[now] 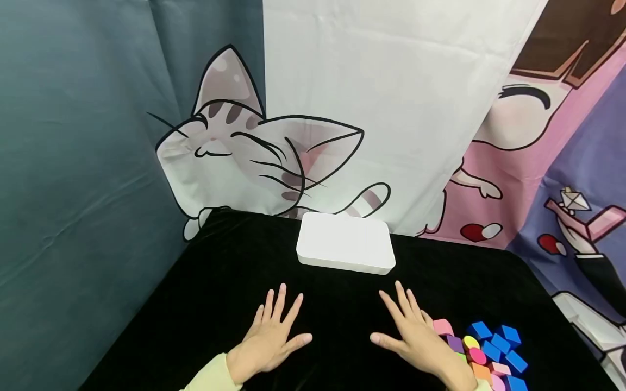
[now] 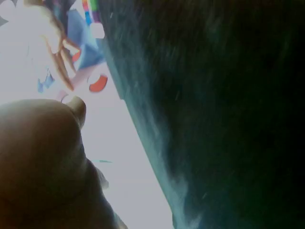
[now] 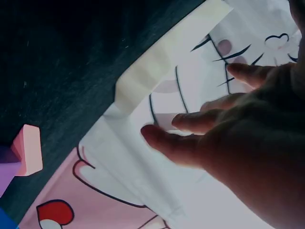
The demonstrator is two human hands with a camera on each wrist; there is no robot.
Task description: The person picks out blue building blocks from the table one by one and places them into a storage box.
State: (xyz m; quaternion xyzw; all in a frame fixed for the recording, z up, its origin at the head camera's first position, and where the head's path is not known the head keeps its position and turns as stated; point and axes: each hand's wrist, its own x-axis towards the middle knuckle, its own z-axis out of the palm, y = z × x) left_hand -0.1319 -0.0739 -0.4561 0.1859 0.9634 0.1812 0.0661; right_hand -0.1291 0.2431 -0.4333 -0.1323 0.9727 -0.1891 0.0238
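Both hands are spread over the black cloth in the head view and hold nothing. My left hand [image 1: 271, 331] is at the left of centre, fingers straight and thumb out to the right. My right hand [image 1: 413, 331] mirrors it, its thumb pointing left. Beyond the fingertips, at the back of the cloth, lies a white rounded slab [image 1: 345, 241]. Just right of my right hand is a group of coloured blocks: several blue blocks [image 1: 500, 343], a yellow round piece [image 1: 471, 342], a purple block [image 1: 455, 344] and a pink block [image 1: 443, 327]. The right wrist and forearm partly cover the group.
The black cloth [image 1: 235, 271] covers the table. Behind it hangs a printed curtain [image 1: 415, 108] with a cartoon cat and figures. A grey-green curtain panel [image 1: 88, 163] borders the left side.
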